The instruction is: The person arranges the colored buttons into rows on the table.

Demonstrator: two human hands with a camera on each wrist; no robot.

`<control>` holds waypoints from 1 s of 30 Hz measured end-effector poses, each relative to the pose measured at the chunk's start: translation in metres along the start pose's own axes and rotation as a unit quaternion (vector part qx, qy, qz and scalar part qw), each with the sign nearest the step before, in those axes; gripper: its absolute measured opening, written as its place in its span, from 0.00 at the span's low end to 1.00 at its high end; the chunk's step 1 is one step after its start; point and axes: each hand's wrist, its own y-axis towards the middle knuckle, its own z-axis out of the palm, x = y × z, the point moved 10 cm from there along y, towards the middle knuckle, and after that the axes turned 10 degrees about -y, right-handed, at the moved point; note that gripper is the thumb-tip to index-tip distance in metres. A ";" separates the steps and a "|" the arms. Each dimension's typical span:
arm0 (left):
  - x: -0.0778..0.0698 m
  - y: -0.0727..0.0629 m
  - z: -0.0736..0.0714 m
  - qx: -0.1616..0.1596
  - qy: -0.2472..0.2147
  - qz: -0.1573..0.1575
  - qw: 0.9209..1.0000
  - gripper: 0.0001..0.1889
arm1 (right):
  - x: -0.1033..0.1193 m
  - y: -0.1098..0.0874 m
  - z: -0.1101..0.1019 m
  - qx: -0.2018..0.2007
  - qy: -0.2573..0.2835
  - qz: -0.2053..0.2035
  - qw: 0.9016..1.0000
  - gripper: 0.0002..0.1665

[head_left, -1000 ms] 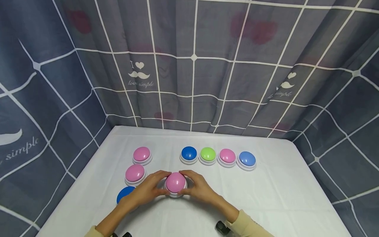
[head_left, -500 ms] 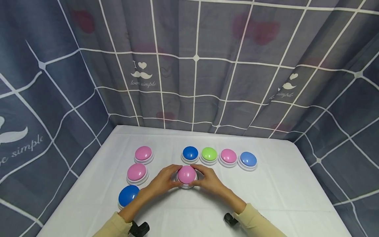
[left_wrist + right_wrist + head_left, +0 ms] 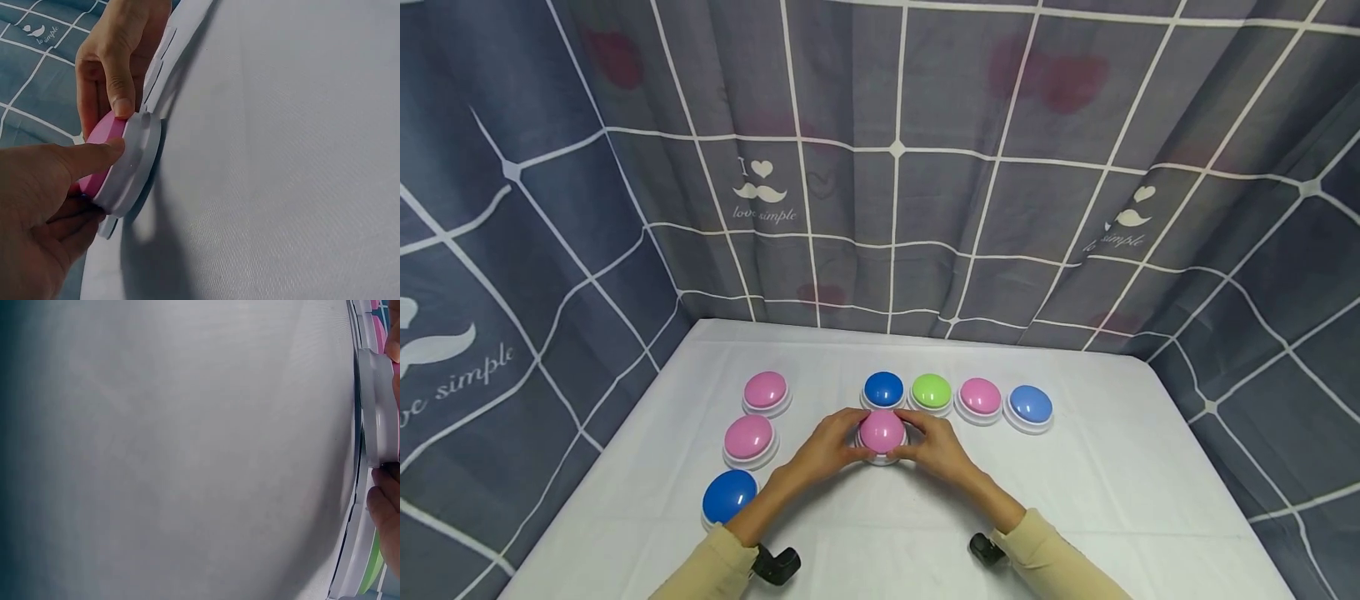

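Observation:
A pink push button [image 3: 882,432] with a white round base is at the middle of the table, directly in front of a dark blue button [image 3: 883,389]. My left hand [image 3: 826,448] grips its left side, and my right hand [image 3: 942,450] grips its right side. In the left wrist view, the left thumb lies across the rim of the pink button [image 3: 103,134], with fingers curled beneath. The right wrist view catches only the white base [image 3: 378,409] and part of the right hand [image 3: 386,515] at its edge.
To the right of the dark blue button stand a green button [image 3: 932,391], a pink button [image 3: 980,396] and a lighter blue button [image 3: 1031,404]. At left are two pink buttons, one far [image 3: 766,389] and one nearer [image 3: 748,437], plus a blue button [image 3: 730,496] beside my left forearm.
Both hands have moved the pink button right and away from me, up to the dark blue button. The nearer left blue button has come more into view from behind the left arm.

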 end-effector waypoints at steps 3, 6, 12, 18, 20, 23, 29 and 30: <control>0.002 -0.001 0.000 -0.003 0.000 -0.003 1.000 0.30 | 0.001 0.000 0.000 -0.007 -0.009 -0.004 1.000 0.38; 0.003 -0.002 0.000 -0.005 -0.002 -0.006 1.000 0.30 | 0.001 0.000 0.001 -0.003 -0.010 0.009 1.000 0.38; 0.002 -0.004 0.001 -0.002 -0.005 -0.010 1.000 0.30 | -0.002 -0.003 0.003 0.012 -0.006 0.035 0.999 0.38; 0.002 -0.005 0.003 -0.003 -0.006 -0.007 1.000 0.30 | 0.000 -0.004 0.004 0.016 -0.023 0.019 0.999 0.38; 0.003 -0.005 0.003 -0.004 -0.004 -0.008 1.000 0.30 | 0.001 -0.004 0.004 0.016 -0.026 0.013 0.999 0.39; 0.003 -0.004 0.003 -0.011 0.004 -0.003 1.000 0.30 | 0.002 -0.003 0.004 0.020 -0.027 0.010 0.999 0.39; 0.002 -0.004 0.003 -0.016 0.009 -0.007 1.000 0.30 | 0.002 -0.003 0.005 0.030 -0.025 0.012 0.999 0.39; 0.002 -0.004 0.003 -0.016 0.009 -0.010 1.000 0.31 | 0.003 -0.003 0.004 0.030 -0.023 0.011 0.999 0.39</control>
